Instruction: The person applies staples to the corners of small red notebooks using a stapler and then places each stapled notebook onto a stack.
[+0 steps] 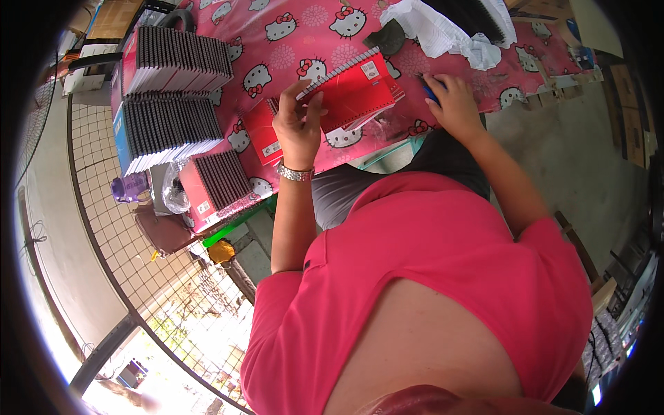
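Note:
A red spiral notebook (360, 90) lies slanted on the table in front of me, its coil along the far edge and loose-looking pages under its near right corner. Another red notebook (263, 131) lies partly under it on the left. My left hand (299, 128), with a metal-band watch at the wrist, is over the left end of the coil. Its fingers are bent and apart, and I see nothing held in them. To the right of the notebook, my right hand (453, 104) is closed round a small blue-handled tool (430, 90); its dark tip points away, and its kind is unclear.
Stacks of spiral notebooks (173, 128) stand at the left, with a shorter red-covered stack (214, 183) nearer me. White crumpled paper (443, 34) and a dark scrap (387, 38) lie at the back. The pink patterned tablecloth (277, 55) covers the table. Wire mesh (104, 166) runs along the left.

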`<state>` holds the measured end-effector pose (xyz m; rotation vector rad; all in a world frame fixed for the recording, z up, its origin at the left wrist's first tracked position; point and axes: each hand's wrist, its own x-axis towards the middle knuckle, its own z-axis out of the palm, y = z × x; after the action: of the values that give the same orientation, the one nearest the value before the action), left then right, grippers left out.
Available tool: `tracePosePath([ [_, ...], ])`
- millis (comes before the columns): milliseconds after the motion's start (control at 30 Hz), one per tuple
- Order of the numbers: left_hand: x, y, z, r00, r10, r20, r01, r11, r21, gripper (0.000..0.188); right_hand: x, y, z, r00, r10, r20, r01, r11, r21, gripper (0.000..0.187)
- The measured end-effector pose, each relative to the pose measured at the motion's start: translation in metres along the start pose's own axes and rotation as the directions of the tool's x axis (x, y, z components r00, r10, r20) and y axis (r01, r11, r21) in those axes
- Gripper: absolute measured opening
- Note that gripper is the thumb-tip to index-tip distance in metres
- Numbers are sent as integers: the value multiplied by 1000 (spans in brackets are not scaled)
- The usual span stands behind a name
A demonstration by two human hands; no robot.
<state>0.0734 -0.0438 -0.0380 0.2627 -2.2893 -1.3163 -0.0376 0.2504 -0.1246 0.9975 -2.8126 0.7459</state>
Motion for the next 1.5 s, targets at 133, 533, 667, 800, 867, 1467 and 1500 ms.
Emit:
tracePosePath([
  [133, -3, -2, -6, 986, -163, 41, 167, 969, -183, 25, 17, -40, -37, 977, 17, -210, 93, 861, 499, 49],
  [533, -13, -8, 2, 998, -33, -51, 23, 982, -187, 15, 56, -152, -44, 874, -372, -313, 462, 835, 298, 48],
  [667, -17, -16, -2, 999, -7, -31, 4, 993, -114, 15, 56, -154, -43, 852, -445, -277, 503, 844, 189, 40],
  [800, -14, -8, 1, 995, 83, -52, -81, 996, 43, 14, 51, -154, -46, 966, -258, 26, 205, 821, 533, 35],
  [867, -16, -5, 4, 991, 86, -102, -83, 996, 29, 12, 55, -150, -49, 829, -155, 537, -421, 460, 782, 33],
  [1467, -65, -86, -66, 877, 5, -481, 340, 702, 626, 29, 107, 33, -35, 892, 4, -453, -36, 998, -61, 10],
  [1500, -49, -75, -54, 887, 65, -456, 265, 738, 621, 30, 128, 56, -36, 881, 166, -443, -239, 964, -114, 10],
])
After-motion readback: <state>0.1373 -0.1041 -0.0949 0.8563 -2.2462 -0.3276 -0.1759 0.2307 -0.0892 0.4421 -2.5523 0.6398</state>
